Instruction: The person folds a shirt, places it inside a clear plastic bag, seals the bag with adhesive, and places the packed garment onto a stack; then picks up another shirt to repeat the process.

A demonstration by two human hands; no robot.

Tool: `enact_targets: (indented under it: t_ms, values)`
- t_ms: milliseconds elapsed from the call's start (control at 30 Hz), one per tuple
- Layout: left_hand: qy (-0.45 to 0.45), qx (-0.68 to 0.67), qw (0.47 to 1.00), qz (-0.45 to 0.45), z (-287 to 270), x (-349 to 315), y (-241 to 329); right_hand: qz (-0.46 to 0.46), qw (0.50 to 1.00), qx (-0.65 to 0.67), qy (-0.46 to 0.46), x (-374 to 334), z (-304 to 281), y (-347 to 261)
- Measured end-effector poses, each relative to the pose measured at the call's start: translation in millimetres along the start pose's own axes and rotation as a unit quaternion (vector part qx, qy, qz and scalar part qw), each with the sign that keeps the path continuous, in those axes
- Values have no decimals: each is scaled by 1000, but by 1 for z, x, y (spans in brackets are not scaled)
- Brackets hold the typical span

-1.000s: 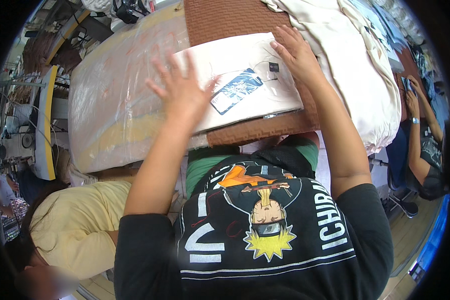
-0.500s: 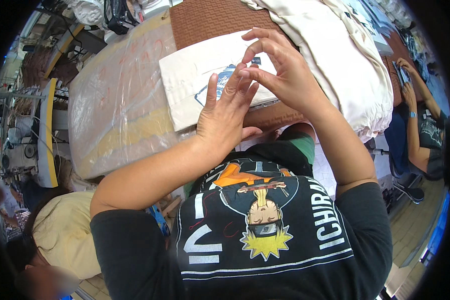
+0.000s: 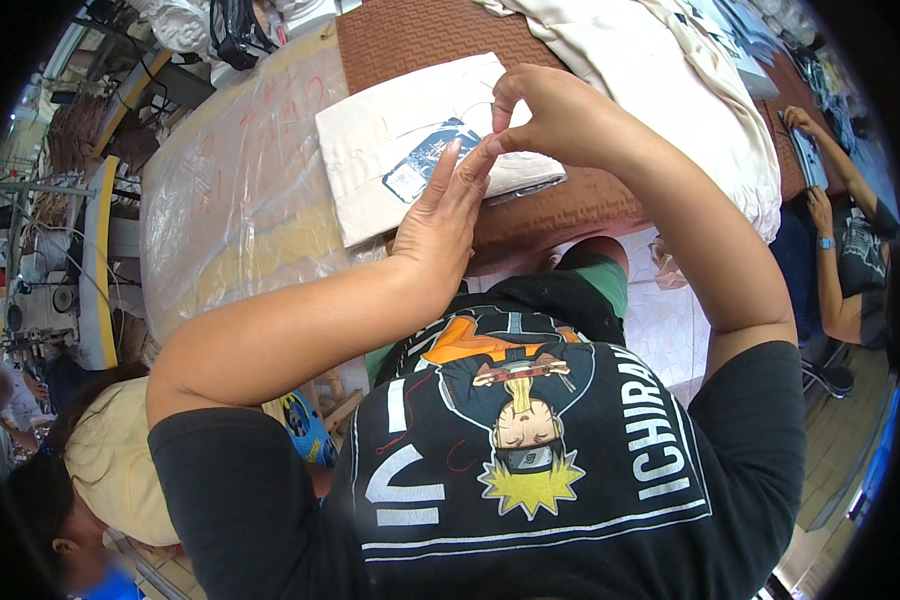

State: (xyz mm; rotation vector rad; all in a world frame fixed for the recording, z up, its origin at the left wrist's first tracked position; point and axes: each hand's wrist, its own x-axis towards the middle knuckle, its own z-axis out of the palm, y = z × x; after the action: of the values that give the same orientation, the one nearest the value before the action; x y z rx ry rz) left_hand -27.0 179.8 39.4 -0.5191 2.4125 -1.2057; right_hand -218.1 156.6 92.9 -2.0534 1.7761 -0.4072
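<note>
My left hand [image 3: 438, 218] is held over the near side of a folded cream garment [image 3: 365, 150], its fingers stretched out flat. My right hand [image 3: 550, 118] curls thumb and forefinger into a pinch that meets the left fingertips. Whatever is in the pinch is too small to make out. On the garment, partly behind the left fingers, lies a blue-and-white printed tag [image 3: 410, 175]. A thin dark string [image 3: 425, 129] loops from beside the tag toward the right fingers.
Under the garment is a brown patterned cloth [image 3: 400, 50]. A plastic-wrapped bundle [image 3: 230, 190] stands at left, and loose cream garments [image 3: 670, 110] lie at right. One person in yellow [image 3: 120, 460] is at lower left; another's hands [image 3: 810, 160] work at far right.
The right hand has dropped and turned, its curled fingers now touching the left fingertips. My left hand has turned edge-on with its fingers closer together, and more of the tag shows.
</note>
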Motion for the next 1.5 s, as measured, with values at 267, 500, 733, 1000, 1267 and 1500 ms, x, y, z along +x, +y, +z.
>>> enact_targets:
  t_ms: [267,500,733,1000,1267,1500]
  values:
    - [-2,-8,1000,-8,-4,-1,3,7,997,0,-73,3,-7,2]
    - [207,-422,868,-159,-13,7,-15,-91,926,362,59,-18,14,5]
    - [321,-833,399,-210,2,3,-32,-17,724,689,-5,-36,41,2]
    - [304,-853,354,-234,-5,-5,-35,-3,747,664,37,-43,40,-12]
    - [336,-736,537,-238,0,-13,-42,-31,866,491,92,-44,35,-15]
    - [305,-862,315,-256,12,-5,-36,-105,900,380,188,-43,53,-21]
